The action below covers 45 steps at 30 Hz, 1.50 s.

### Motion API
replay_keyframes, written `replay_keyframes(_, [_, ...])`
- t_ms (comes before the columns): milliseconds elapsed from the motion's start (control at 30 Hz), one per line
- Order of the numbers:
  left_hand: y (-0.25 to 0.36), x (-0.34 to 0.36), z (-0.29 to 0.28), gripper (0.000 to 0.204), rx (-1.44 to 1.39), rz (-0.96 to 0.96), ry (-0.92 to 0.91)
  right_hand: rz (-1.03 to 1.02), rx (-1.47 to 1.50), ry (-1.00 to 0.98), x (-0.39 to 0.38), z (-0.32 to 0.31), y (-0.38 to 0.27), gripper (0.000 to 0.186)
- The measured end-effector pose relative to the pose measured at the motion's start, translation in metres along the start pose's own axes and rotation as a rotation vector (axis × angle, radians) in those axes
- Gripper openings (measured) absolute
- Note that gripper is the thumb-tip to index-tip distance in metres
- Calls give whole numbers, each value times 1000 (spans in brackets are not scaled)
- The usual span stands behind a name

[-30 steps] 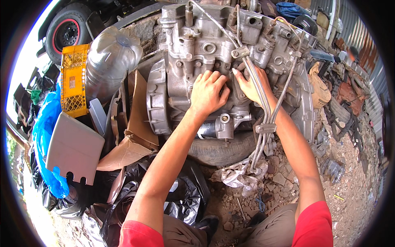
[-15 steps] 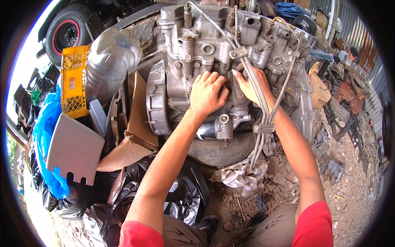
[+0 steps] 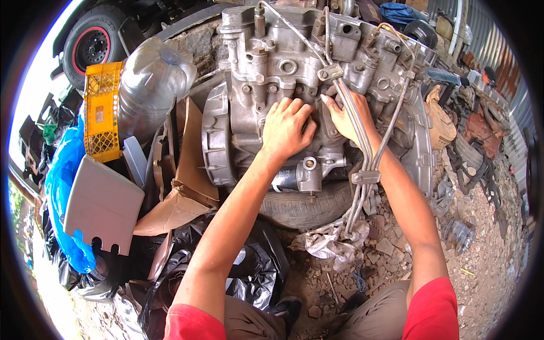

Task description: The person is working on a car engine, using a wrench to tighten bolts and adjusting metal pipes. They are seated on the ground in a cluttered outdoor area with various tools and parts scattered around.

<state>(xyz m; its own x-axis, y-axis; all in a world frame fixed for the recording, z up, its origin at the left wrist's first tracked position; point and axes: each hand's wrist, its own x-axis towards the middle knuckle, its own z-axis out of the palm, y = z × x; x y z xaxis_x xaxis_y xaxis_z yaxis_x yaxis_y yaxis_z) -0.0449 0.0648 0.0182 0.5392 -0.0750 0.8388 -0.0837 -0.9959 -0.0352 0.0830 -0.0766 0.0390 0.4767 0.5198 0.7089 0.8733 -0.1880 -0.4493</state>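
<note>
A large grey metal engine block (image 3: 243,116) stands in front of me, with cast bosses, bolts and ports on its face. My left hand (image 3: 288,129) lies against the middle of that face, its fingers curled; whatever they hold, if anything, is hidden under them. To its right, my right hand (image 3: 340,120) reaches in behind a bundle of thin metal pipes (image 3: 361,139), which hides part of it. Its thumb points up and the other fingers bend around a spot I cannot see. Below both hands, a dark cylindrical filter (image 3: 286,179) sits beside a metal housing (image 3: 309,180).
A tire (image 3: 309,209) lies under the engine. At left are a torn cardboard box (image 3: 184,170), a large clear plastic bottle (image 3: 150,85), a yellow plastic crate piece (image 3: 102,113) and a beige panel (image 3: 105,198). Black plastic bags (image 3: 260,272) and rubble (image 3: 391,249) cover the ground.
</note>
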Motion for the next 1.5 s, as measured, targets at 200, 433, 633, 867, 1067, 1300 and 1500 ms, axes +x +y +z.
replay_keyframes(200, [-2, 0, 0, 19, -2, 3, 8, -53, 19, 7, 0, -1, -4, 25])
replay_keyframes(433, [-1, 0, 1, 19, -2, 4, 4, -24, -34, -18, 1, -1, -2, 23])
replay_keyframes(633, [-2, -1, 1, 20, -12, -1, -6, -4, -128, 12, 0, 5, -3, 22])
replay_keyframes(867, [-1, 0, -1, 18, -12, -3, -4, -139, -63, 66, 3, 4, 5, 22])
replay_keyframes(1067, [-1, -1, 0, 18, -5, 2, 3, -112, -212, 70, 2, 8, 0, 20])
replay_keyframes(1300, [-1, 1, 0, 19, -15, -7, 5, -108, -240, 61, 3, 9, 1, 23])
replay_keyframes(1500, [2, 1, -1, 19, -30, -3, 20, -125, -158, -89, 14, 1, 10, 27])
